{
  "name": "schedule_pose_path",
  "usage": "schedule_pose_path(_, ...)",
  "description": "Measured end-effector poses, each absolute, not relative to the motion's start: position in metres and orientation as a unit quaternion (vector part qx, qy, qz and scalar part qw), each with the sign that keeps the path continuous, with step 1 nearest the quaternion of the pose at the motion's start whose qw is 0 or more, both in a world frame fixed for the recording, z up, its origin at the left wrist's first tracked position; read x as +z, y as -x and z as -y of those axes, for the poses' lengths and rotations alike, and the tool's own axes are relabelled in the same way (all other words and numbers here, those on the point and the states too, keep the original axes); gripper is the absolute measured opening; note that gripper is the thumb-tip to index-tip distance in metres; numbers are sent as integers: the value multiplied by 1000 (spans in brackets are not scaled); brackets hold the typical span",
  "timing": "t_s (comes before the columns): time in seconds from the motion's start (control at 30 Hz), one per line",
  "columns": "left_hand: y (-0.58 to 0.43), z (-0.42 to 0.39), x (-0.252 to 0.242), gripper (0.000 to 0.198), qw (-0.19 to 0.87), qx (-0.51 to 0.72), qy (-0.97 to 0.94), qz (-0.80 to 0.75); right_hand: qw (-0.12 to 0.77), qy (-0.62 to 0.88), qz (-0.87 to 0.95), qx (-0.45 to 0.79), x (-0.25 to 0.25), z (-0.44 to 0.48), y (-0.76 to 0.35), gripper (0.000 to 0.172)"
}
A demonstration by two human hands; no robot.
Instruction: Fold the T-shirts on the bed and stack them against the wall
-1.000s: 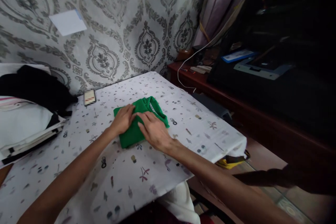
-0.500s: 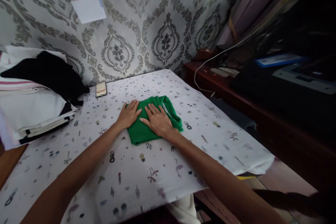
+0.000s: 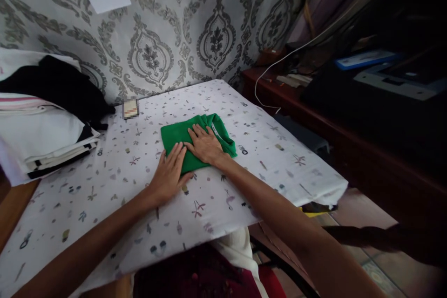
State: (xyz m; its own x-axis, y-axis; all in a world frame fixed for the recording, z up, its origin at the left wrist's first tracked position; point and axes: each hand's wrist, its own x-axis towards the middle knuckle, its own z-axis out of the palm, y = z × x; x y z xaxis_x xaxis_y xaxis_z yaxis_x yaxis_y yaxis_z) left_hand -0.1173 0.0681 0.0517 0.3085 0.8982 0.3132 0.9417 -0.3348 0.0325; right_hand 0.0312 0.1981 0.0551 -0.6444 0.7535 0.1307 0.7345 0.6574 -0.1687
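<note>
A folded green garment [image 3: 176, 134] lies on the table's patterned white cloth [image 3: 122, 195]. Its collar, with a small white label inside, points right. My right hand [image 3: 206, 145] rests palm down on its middle, fingers stretched out. At the garment's near left edge, my left hand [image 3: 170, 172] lies flat, its fingertips on the fabric and the thumb beside the near edge. Neither hand grips anything. The palms hide part of the garment.
A stack of folded white and black clothes [image 3: 52, 130] stands at the left. Near the wall is a small blurred card [image 3: 130, 108]. A dark red cabinet [image 3: 296, 111] with a white cable [image 3: 258, 91] runs along the right. Patterned wallpaper rises behind.
My left hand has slid from the garment's left part toward its near edge. My right hand stays on the middle. The view has tilted slightly downward.
</note>
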Motion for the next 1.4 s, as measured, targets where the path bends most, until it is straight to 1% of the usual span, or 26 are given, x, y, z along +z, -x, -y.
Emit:
schedule_pose_path(0.1,125,-38,58,29,179,-139,820,525,105,406,906,60,54,-199,-31,69)
schedule_pose_path(0.13,127,-32,61,23,207,-119,830,504,104,406,906,63,54,-200,-31,69)
schedule_pose_path(0.17,127,-26,65,22,231,-96,837,487,100,407,905,66,54,-200,-31,69)
schedule_pose_path(0.27,123,-18,70,30,271,-35,831,484,94,412,904,67,54,-200,-31,70)
schedule_pose_path(0.33,119,-17,69,38,273,-7,816,510,98,411,904,65,54,-200,-31,70)
schedule_pose_path(0.5,112,-19,68,43,222,49,805,548,103,406,905,68,52,-201,-31,71)
schedule_pose_path(0.67,106,-23,78,48,169,100,782,592,99,410,904,71,53,-201,-31,71)
schedule_pose_path(0.77,104,-25,84,43,139,133,767,612,93,411,904,73,52,-202,-31,71)
schedule_pose_path(0.9,109,-21,87,36,135,140,773,604,106,407,904,75,50,-203,-31,72)
schedule_pose_path(1.07,128,-6,76,39,147,88,793,585,110,407,904,76,49,-203,-32,71)
schedule_pose_path(1.2,136,0,72,37,166,33,812,558,111,408,904,67,51,-201,-32,70)
schedule_pose_path(1.3,133,-11,84,28,180,-81,824,532,107,406,905,63,54,-200,-32,69)
schedule_pose_path(1.33,130,-20,88,28,169,-130,819,533,106,406,905,65,55,-199,-32,68)
schedule_pose_path(1.4,124,-42,94,34,130,-204,796,555,101,408,905,69,57,-198,-32,68)
